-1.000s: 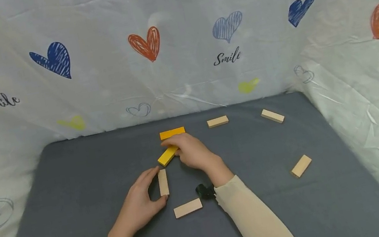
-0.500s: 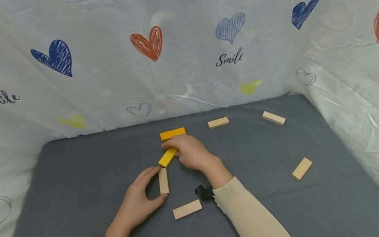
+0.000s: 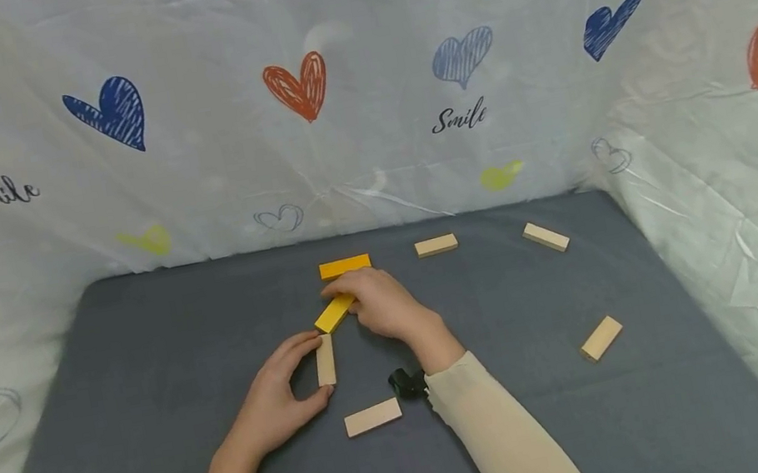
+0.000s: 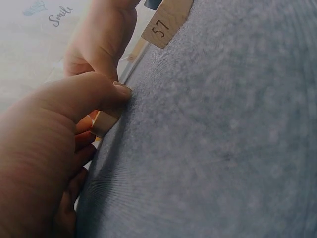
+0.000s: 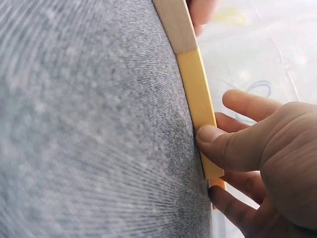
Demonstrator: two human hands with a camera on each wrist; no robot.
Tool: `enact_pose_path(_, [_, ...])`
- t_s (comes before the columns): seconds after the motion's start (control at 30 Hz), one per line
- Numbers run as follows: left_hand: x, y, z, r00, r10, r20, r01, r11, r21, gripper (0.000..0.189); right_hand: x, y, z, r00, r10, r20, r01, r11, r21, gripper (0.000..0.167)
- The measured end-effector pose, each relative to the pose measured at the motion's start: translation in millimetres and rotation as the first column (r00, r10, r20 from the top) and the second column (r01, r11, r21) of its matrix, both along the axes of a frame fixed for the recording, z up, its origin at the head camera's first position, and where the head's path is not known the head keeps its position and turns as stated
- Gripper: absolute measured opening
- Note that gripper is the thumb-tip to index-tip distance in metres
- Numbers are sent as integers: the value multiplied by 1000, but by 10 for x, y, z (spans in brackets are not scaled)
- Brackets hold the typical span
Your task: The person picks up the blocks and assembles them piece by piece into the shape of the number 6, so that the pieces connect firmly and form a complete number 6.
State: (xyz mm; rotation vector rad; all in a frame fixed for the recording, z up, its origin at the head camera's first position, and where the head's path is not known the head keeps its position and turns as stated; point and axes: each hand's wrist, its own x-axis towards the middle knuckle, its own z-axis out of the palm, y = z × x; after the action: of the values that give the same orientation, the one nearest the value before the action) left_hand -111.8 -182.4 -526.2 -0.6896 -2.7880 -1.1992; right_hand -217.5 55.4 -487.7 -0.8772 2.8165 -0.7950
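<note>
My left hand (image 3: pixel 274 399) holds a plain wooden block (image 3: pixel 325 360) lengthwise between thumb and fingers on the grey cloth. Beyond it a yellow block (image 3: pixel 333 313) lies slanted, one end meeting the plain block's far end; in the right wrist view the plain block (image 5: pixel 177 25) and yellow block (image 5: pixel 194 87) sit end to end. My right hand (image 3: pixel 385 303) pinches the yellow block near its other end, thumb on the near side. An orange-yellow block (image 3: pixel 344 266) lies just behind the right hand's fingers, its lower edge partly hidden.
A plain block (image 3: pixel 373 418) lies in front of the hands; in the left wrist view a block (image 4: pixel 166 25) bears the number 57. More plain blocks lie at the back (image 3: pixel 436 246), back right (image 3: pixel 546 237) and right (image 3: pixel 602 338). A heart-printed white sheet (image 3: pixel 363 146) hangs behind the table.
Both hands keep their grips on the same blocks. The plain and yellow blocks have barely moved; the whole view has shifted slightly.
</note>
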Motion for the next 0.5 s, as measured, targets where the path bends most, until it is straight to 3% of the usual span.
enact_pose_path(0.5, [6, -12, -24, 1000, 19, -19, -19, 1000, 2, 72, -4, 3, -7, 1000, 0, 16, 1, 1000, -17, 50])
